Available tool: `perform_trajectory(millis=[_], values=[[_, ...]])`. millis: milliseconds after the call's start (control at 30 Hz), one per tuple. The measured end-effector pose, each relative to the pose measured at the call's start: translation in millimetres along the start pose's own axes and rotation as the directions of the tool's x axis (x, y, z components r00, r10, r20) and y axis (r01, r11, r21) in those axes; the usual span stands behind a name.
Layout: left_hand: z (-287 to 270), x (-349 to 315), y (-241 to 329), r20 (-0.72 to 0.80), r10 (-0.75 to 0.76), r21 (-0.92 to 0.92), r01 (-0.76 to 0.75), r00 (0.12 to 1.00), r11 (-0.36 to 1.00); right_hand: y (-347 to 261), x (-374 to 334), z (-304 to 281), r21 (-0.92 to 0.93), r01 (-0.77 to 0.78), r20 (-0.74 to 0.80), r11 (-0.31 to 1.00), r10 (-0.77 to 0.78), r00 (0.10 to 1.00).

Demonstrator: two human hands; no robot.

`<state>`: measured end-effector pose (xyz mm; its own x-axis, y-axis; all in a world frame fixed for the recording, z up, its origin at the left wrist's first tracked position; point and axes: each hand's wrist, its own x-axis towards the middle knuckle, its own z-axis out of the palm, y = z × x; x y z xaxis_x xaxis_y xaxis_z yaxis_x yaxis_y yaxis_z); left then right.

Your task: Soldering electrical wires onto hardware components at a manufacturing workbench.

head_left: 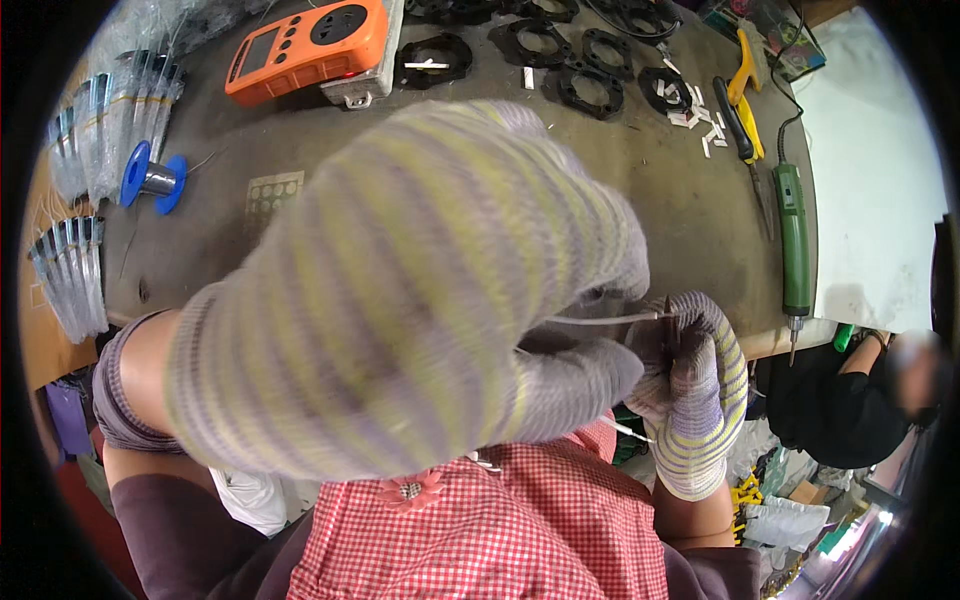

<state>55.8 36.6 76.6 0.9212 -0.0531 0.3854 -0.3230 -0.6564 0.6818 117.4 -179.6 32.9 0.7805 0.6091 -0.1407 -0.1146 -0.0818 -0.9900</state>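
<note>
My left hand (400,290), in a grey and yellow striped knit glove, fills the middle of the head view, close to the camera. Its thumb and fingers curl together, and a thin white wire (600,321) runs out from between them. A small dark part shows at the fingertips, too covered to name. My right hand (697,385), gloved likewise, is closed at the wire's other end, where a narrow dark piece sits by the fingertips. Below them a second white wire end (630,431) with a bare tip sticks out.
An orange meter (305,50) rests at the back left, near a blue solder spool (153,180) and bagged metallic parts (70,265). Black rings (590,90) and white bits lie at the back. Yellow-handled pliers (745,90) and a green soldering iron (793,240) lie right. Another person (840,405) sits beyond.
</note>
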Motion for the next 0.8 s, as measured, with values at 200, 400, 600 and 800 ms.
perform_trajectory(millis=[200,400,600,800], values=[[11.3,-9.0,-5.5,0.061,-0.146,-0.152,0.154,0.987,0.976,-1.6,-1.3,5.2,-0.025,0.027,0.039,0.999,-0.026,0.999],[8.7,-6.3,3.7,0.106,-0.287,-0.229,0.304,0.952,0.925,-1.7,-2.2,5.9,0.044,0.032,0.048,0.999,-0.034,0.998],[12.5,-9.0,0.0,0.082,-0.219,-0.199,0.231,0.972,0.952,-2.6,-0.5,9.1,0.026,0.051,0.03,0.998,-0.052,0.998],[11.1,-7.2,0.5,0.137,-0.28,-0.177,0.302,0.95,0.937,0.0,0.4,9.9,0.046,0.064,0.025,0.997,-0.065,0.998]])
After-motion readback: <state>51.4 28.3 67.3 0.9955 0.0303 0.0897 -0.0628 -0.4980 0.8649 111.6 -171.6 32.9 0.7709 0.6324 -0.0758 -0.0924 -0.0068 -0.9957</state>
